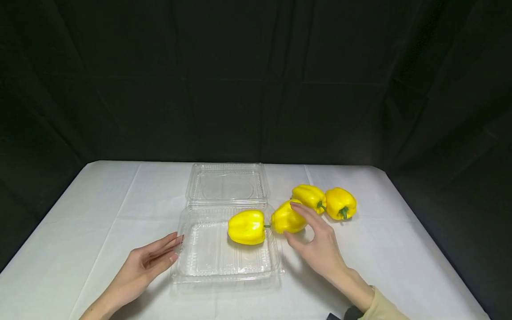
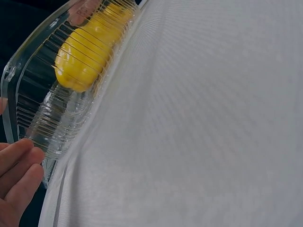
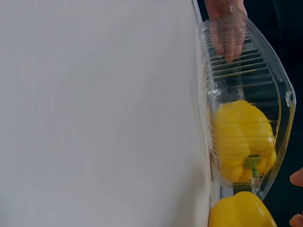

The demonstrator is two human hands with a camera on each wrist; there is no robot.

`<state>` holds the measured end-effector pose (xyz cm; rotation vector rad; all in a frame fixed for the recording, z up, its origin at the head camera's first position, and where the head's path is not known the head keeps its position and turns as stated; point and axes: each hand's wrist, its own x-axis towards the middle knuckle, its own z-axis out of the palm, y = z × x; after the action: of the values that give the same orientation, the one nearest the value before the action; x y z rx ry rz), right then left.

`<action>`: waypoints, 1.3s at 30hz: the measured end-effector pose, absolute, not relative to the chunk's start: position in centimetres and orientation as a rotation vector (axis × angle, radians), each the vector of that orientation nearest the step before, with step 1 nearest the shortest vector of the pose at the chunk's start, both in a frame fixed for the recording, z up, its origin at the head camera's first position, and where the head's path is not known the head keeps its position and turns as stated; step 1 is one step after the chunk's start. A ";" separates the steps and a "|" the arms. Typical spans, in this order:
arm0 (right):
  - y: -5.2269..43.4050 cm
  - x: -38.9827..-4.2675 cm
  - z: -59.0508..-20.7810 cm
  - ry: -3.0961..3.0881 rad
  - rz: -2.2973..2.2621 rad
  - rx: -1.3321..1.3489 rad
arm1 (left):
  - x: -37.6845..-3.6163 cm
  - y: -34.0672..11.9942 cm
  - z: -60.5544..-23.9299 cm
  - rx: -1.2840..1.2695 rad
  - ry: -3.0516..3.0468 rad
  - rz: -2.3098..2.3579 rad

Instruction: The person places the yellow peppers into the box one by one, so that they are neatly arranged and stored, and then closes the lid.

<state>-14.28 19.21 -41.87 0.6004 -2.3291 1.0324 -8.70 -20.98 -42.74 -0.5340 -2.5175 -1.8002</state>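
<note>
A clear plastic clamshell container (image 1: 230, 271) lies with its lid folded back, one yellow bell pepper (image 1: 246, 227) on its side in the right part of its base. My left hand (image 1: 138, 269) is at the container's left wall, its fingers (image 2: 19, 165) fairly straight along the outside. Just beyond the right wall sits a second bell pepper (image 1: 286, 218). Over that pepper is my right hand (image 1: 320, 246), thumb and forefinger spread to either side of it. In the right wrist view, its fingertips (image 3: 297, 178) show a gap from the pepper (image 3: 242, 212).
Two more yellow bell peppers, one (image 1: 309, 197) behind the second and one (image 1: 341, 203) farther right, lie on the white-covered table (image 1: 100, 213). The open lid (image 1: 228, 182) reaches toward the table's back edge. A black curtain (image 1: 240, 89) hangs behind.
</note>
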 end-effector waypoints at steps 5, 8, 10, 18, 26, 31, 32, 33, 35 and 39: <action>19.9 -14.4 -41.8 -2.332 1.011 0.567 | -8.8 -21.0 -42.7 -0.543 -2.511 -1.818; 20.2 -14.4 -41.7 -2.345 1.002 0.545 | -8.8 -21.0 -42.7 -0.551 -2.506 -1.821; 20.3 -14.5 -41.7 -2.353 1.002 0.534 | -8.8 -21.0 -42.8 -0.554 -2.504 -1.823; 20.8 -14.6 -42.0 -2.402 0.999 0.479 | -8.8 -21.0 -42.7 -0.537 -2.522 -1.801; 21.2 -14.8 -42.2 -2.424 1.057 0.454 | -8.8 -20.9 -42.8 -0.543 -2.518 -1.792; 21.4 -15.0 -42.3 -2.434 1.070 0.443 | -8.8 -21.0 -42.7 -0.537 -2.523 -1.792; 21.5 -15.0 -42.3 -2.437 1.074 0.442 | -8.8 -21.0 -42.7 -0.535 -2.524 -1.792; 21.5 -15.1 -42.4 -2.440 1.079 0.440 | -8.7 -21.0 -42.7 -0.531 -2.525 -1.792; 21.5 -15.2 -42.4 -2.448 1.093 0.439 | -8.7 -21.0 -42.7 -0.529 -2.530 -1.787; 21.5 -15.4 -42.6 -2.473 1.129 0.435 | -8.7 -21.0 -42.6 -0.518 -2.537 -1.791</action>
<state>-15.35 21.55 -42.59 0.4352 -2.4731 1.1290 -8.70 -20.99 -42.64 -0.5176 -2.5370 -1.7909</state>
